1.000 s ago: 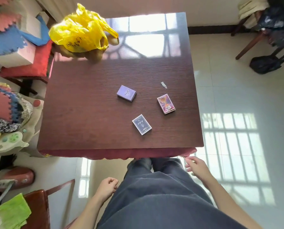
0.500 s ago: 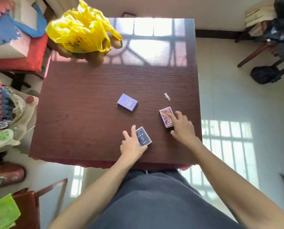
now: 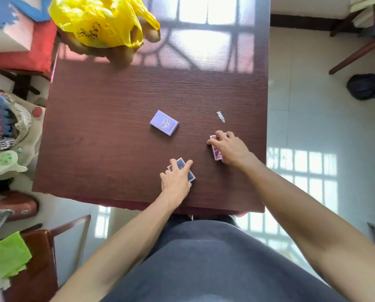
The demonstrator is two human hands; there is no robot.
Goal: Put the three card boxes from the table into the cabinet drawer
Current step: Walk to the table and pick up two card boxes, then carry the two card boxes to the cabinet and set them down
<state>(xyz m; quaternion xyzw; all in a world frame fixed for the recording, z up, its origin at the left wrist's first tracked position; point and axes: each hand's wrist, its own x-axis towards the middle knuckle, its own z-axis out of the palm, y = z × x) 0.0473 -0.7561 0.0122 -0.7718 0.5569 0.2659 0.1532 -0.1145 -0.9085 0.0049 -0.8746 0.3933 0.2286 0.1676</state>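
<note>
From the head view, the left hand (image 3: 176, 180) lay on the dark blue box (image 3: 182, 172), fingers around it. The right hand (image 3: 231, 149) gripped the pink box (image 3: 216, 152), not yet lifted. The light purple box (image 3: 164, 123) sat untouched on the table (image 3: 116, 160), farther away, pointing far-left to near-right, nearer the left hand.

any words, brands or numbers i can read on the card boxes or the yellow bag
None can be quoted.
Yellow plastic bag: dark print, blurred.
Lavender card box: white emblem, any lettering too small.
Dark blue card box: mostly under the left hand.
Red-purple card box: mostly under the right hand.
</note>
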